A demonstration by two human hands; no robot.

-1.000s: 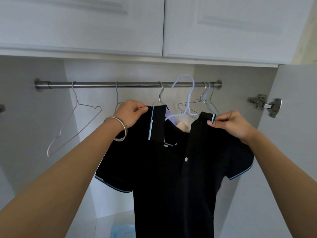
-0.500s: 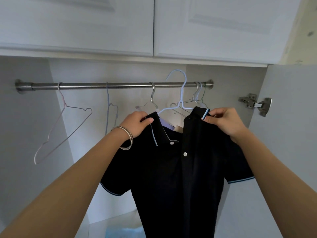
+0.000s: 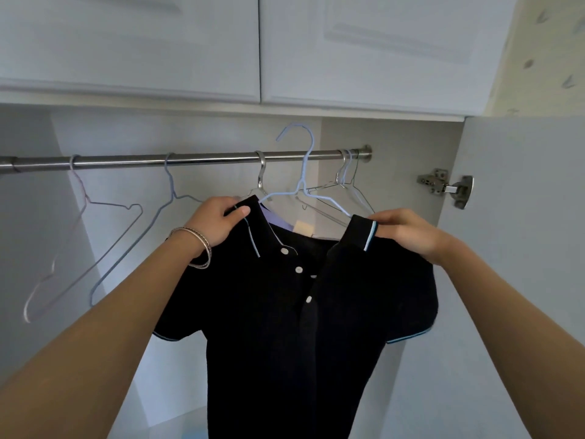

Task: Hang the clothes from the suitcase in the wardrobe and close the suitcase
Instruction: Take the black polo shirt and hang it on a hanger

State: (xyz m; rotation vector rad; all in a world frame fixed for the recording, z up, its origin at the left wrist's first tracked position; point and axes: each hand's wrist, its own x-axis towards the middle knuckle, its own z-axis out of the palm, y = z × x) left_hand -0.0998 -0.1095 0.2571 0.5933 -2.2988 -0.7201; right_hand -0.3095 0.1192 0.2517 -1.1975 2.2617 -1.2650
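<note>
Left hand (image 3: 218,218): fingers pinch the black polo shirt (image 3: 294,327) collar, below the rail (image 3: 190,160).
Right hand (image 3: 402,231): fingers grip its other collar side.
Blue hanger (image 3: 304,166): hook raised above the rail.

Both arms reach up and forward toward the shirt (image 3: 300,312). The left hand (image 3: 218,221) pinches the left side of the collar, thumb on top, with bracelets on its wrist. The right hand (image 3: 408,232) pinches the right side of the collar, fingers curled.
</note>
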